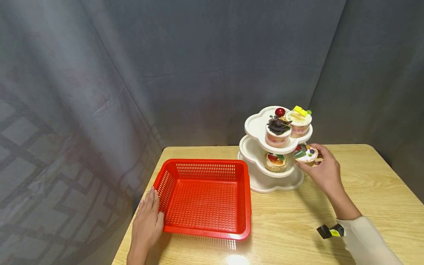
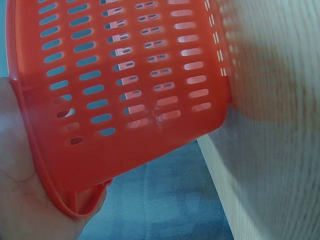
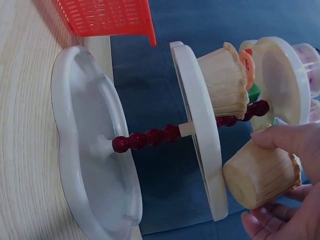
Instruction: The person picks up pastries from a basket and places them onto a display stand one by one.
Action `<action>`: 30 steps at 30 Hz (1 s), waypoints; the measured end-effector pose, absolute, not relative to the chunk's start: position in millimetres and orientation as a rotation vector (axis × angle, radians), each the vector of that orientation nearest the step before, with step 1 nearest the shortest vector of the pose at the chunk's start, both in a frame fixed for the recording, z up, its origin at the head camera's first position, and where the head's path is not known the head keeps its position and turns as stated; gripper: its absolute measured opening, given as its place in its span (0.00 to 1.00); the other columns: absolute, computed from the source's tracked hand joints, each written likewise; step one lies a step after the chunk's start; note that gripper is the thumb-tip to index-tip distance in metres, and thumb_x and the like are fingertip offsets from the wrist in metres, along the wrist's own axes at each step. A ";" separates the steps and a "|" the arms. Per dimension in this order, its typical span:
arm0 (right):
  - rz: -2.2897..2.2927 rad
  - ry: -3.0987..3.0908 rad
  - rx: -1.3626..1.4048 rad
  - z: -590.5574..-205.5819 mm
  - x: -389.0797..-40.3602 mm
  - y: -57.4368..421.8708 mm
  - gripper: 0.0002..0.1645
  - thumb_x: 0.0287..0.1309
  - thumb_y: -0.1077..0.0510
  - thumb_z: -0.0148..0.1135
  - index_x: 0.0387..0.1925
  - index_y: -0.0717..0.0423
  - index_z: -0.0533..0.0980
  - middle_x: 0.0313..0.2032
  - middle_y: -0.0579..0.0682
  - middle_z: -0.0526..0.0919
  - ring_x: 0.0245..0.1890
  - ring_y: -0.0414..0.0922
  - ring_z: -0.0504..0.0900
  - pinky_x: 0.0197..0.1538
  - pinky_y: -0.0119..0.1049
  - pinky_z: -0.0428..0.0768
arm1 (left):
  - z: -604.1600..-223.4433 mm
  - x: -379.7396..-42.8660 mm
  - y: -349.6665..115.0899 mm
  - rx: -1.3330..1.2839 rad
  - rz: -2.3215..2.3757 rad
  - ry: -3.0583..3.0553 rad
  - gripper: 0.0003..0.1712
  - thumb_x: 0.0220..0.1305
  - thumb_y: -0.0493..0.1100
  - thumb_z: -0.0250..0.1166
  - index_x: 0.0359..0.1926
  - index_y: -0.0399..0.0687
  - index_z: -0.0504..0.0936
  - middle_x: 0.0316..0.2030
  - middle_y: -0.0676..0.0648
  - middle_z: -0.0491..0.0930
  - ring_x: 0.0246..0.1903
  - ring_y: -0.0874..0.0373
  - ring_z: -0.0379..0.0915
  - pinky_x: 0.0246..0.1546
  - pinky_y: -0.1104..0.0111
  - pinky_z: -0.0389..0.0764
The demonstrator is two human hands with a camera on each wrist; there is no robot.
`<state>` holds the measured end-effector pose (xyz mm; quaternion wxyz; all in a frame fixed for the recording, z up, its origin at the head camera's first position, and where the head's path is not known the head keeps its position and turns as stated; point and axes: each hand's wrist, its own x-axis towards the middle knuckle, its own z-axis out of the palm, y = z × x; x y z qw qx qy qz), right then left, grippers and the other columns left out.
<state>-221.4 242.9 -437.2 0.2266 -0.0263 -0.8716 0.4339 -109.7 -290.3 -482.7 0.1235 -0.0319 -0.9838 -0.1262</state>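
In the head view, my right hand (image 1: 324,171) pinches a fruit tart (image 1: 305,154) between thumb and fingers at the right edge of a white tiered stand (image 1: 256,125). The right wrist view shows the tart's pale crust (image 3: 260,175) tilted beside the rim of the middle tier (image 3: 207,145); whether they touch, I cannot tell. Another fruit tart (image 1: 275,162) sits on that tier. My left hand (image 1: 147,219) rests with fairly straight fingers along the left rim of a red plastic basket (image 1: 202,235). Nothing lies in the basket.
On the top tier stand a dessert cup with dark chocolate topping (image 1: 279,135) and one with yellow cubes (image 1: 299,123); a red cherry (image 1: 279,112) shows behind them. The wooden table (image 1: 281,228) reaches back to a grey curtain (image 1: 212,73). A black device (image 1: 331,231) is at the right sleeve.
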 end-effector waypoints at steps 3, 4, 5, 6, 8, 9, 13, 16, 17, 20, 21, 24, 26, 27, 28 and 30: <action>1.201 -2.390 -0.092 -439.5 -225.6 242.0 0.44 0.45 0.63 0.79 0.64 0.68 0.70 0.51 0.66 0.77 0.42 0.34 0.69 0.37 0.13 0.68 | -482.8 -110.1 -290.8 -0.090 -0.363 -2.876 0.37 0.70 0.39 0.50 0.76 0.29 0.55 0.78 0.36 0.50 0.77 0.39 0.47 0.78 0.56 0.44; 1.203 -2.387 -0.095 -440.2 -226.7 241.6 0.44 0.45 0.63 0.79 0.64 0.68 0.70 0.51 0.66 0.77 0.43 0.36 0.69 0.37 0.13 0.68 | -482.8 -110.1 -290.9 -0.089 -0.362 -2.878 0.37 0.70 0.40 0.50 0.76 0.29 0.55 0.78 0.36 0.49 0.77 0.39 0.47 0.78 0.55 0.45; 1.203 -2.385 -0.100 -441.1 -227.8 241.1 0.44 0.45 0.64 0.79 0.64 0.68 0.70 0.51 0.66 0.77 0.43 0.38 0.70 0.36 0.12 0.67 | -482.8 -110.1 -291.0 -0.089 -0.361 -2.878 0.37 0.70 0.40 0.50 0.76 0.29 0.55 0.78 0.36 0.49 0.77 0.39 0.47 0.78 0.54 0.45; 1.206 -2.383 -0.104 -441.8 -228.7 240.4 0.44 0.45 0.64 0.79 0.64 0.68 0.70 0.51 0.66 0.77 0.43 0.41 0.71 0.36 0.12 0.67 | -482.8 -110.1 -291.0 -0.089 -0.360 -2.879 0.37 0.70 0.40 0.50 0.76 0.29 0.55 0.78 0.36 0.49 0.77 0.39 0.47 0.78 0.54 0.45; 1.218 -2.375 -0.109 -443.1 -230.5 238.6 0.44 0.45 0.64 0.79 0.64 0.68 0.69 0.51 0.66 0.76 0.44 0.44 0.71 0.36 0.11 0.66 | -482.7 -110.1 -291.2 -0.089 -0.361 -2.879 0.37 0.70 0.39 0.50 0.76 0.29 0.55 0.78 0.36 0.50 0.77 0.39 0.47 0.78 0.56 0.43; 1.223 -2.370 -0.112 -443.7 -231.3 237.5 0.44 0.45 0.64 0.79 0.64 0.68 0.69 0.51 0.66 0.76 0.44 0.46 0.71 0.36 0.12 0.66 | -482.6 -110.1 -291.2 -0.089 -0.360 -2.879 0.37 0.70 0.39 0.50 0.76 0.29 0.55 0.78 0.36 0.50 0.77 0.39 0.47 0.79 0.57 0.41; 1.246 -2.343 -0.132 -445.2 -234.3 232.3 0.44 0.46 0.63 0.78 0.64 0.68 0.69 0.52 0.65 0.76 0.45 0.47 0.72 0.37 0.12 0.68 | -482.1 -110.1 -291.3 -0.092 -0.360 -2.876 0.37 0.69 0.39 0.51 0.76 0.28 0.55 0.78 0.35 0.50 0.77 0.39 0.47 0.78 0.56 0.43; 1.252 -2.327 -0.161 -445.5 -236.0 228.5 0.43 0.47 0.62 0.78 0.64 0.68 0.69 0.52 0.65 0.75 0.47 0.48 0.72 0.38 0.14 0.68 | -482.0 -110.2 -291.1 -0.095 -0.358 -2.867 0.37 0.69 0.38 0.52 0.75 0.28 0.56 0.78 0.35 0.51 0.77 0.39 0.48 0.76 0.50 0.50; 1.251 -2.321 -0.172 -445.6 -236.5 227.2 0.43 0.47 0.62 0.78 0.64 0.67 0.70 0.53 0.64 0.75 0.48 0.48 0.72 0.39 0.15 0.69 | -482.2 -110.2 -291.0 -0.096 -0.357 -2.864 0.37 0.69 0.38 0.52 0.75 0.28 0.56 0.78 0.35 0.51 0.77 0.39 0.48 0.75 0.49 0.52; 1.247 -2.301 -0.199 -445.9 -238.0 224.1 0.43 0.47 0.61 0.77 0.64 0.67 0.70 0.54 0.64 0.75 0.51 0.50 0.71 0.42 0.21 0.69 | -483.3 -110.2 -291.2 -0.098 -0.353 -2.859 0.37 0.68 0.38 0.53 0.75 0.28 0.57 0.78 0.35 0.52 0.76 0.39 0.48 0.74 0.47 0.54; 1.244 -2.293 -0.205 -446.1 -238.5 223.2 0.42 0.47 0.61 0.77 0.64 0.67 0.70 0.54 0.64 0.74 0.53 0.51 0.71 0.45 0.25 0.70 | -483.7 -110.2 -291.3 -0.098 -0.352 -2.859 0.37 0.68 0.38 0.53 0.75 0.28 0.57 0.78 0.35 0.52 0.76 0.39 0.48 0.74 0.47 0.54; 1.252 -2.261 -0.213 -446.6 -239.7 221.0 0.42 0.46 0.61 0.77 0.63 0.67 0.71 0.57 0.66 0.73 0.58 0.59 0.70 0.54 0.43 0.71 | -484.5 -110.6 -291.7 -0.095 -0.354 -2.863 0.37 0.69 0.38 0.52 0.75 0.29 0.57 0.78 0.35 0.51 0.77 0.39 0.48 0.74 0.47 0.54; 1.262 -2.235 -0.219 -447.1 -240.9 219.6 0.42 0.46 0.61 0.78 0.63 0.67 0.71 0.58 0.67 0.72 0.60 0.63 0.68 0.59 0.55 0.68 | -484.5 -110.8 -291.6 -0.092 -0.358 -2.867 0.37 0.69 0.38 0.52 0.75 0.29 0.57 0.78 0.36 0.51 0.77 0.39 0.47 0.74 0.47 0.53; 1.267 -2.220 -0.220 -447.3 -241.4 218.7 0.42 0.45 0.62 0.78 0.62 0.68 0.71 0.59 0.68 0.71 0.61 0.64 0.67 0.61 0.59 0.66 | -484.4 -111.0 -291.6 -0.092 -0.357 -2.868 0.37 0.69 0.39 0.52 0.75 0.29 0.57 0.78 0.36 0.51 0.77 0.39 0.47 0.75 0.47 0.53; 1.274 -2.206 -0.220 -447.5 -242.1 217.8 0.42 0.45 0.62 0.78 0.62 0.68 0.71 0.60 0.68 0.71 0.62 0.64 0.66 0.64 0.61 0.64 | -484.3 -111.0 -291.6 -0.091 -0.357 -2.869 0.37 0.69 0.39 0.52 0.75 0.29 0.57 0.78 0.36 0.51 0.77 0.39 0.47 0.75 0.48 0.52; 1.285 -2.179 -0.222 -447.6 -243.3 215.7 0.41 0.45 0.62 0.77 0.62 0.68 0.71 0.61 0.68 0.71 0.63 0.64 0.66 0.65 0.61 0.63 | -483.8 -111.0 -291.7 -0.092 -0.357 -2.869 0.37 0.69 0.39 0.52 0.75 0.29 0.57 0.78 0.35 0.51 0.77 0.39 0.47 0.76 0.50 0.50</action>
